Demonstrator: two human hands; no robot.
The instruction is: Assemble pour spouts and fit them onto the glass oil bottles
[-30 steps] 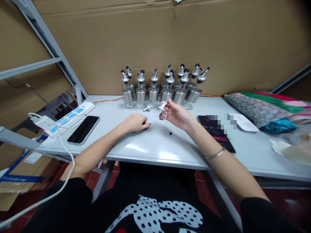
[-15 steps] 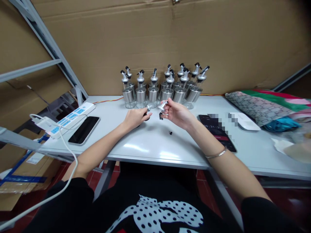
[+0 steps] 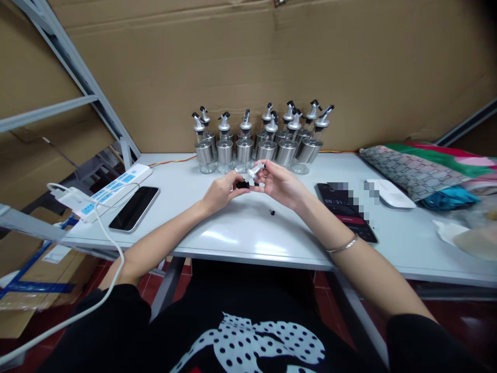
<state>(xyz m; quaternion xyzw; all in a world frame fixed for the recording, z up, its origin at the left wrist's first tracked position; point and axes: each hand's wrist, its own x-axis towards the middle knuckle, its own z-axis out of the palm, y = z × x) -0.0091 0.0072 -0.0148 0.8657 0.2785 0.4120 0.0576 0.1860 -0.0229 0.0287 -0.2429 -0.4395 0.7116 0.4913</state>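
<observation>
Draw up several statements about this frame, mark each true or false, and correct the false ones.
1. The right hand holds a silver pourer top. True.
2. The left hand is empty. False: it pinches a black piece.
3. A loose black part lies on the table, apart from both hands. True.
4. The bottles stand along the table's front edge. False: they stand at the back, before the cardboard.
5. The bracelet is on the left arm. False: it is on the right arm.
6. A dark-screened phone lies beside the power strip. True.
</observation>
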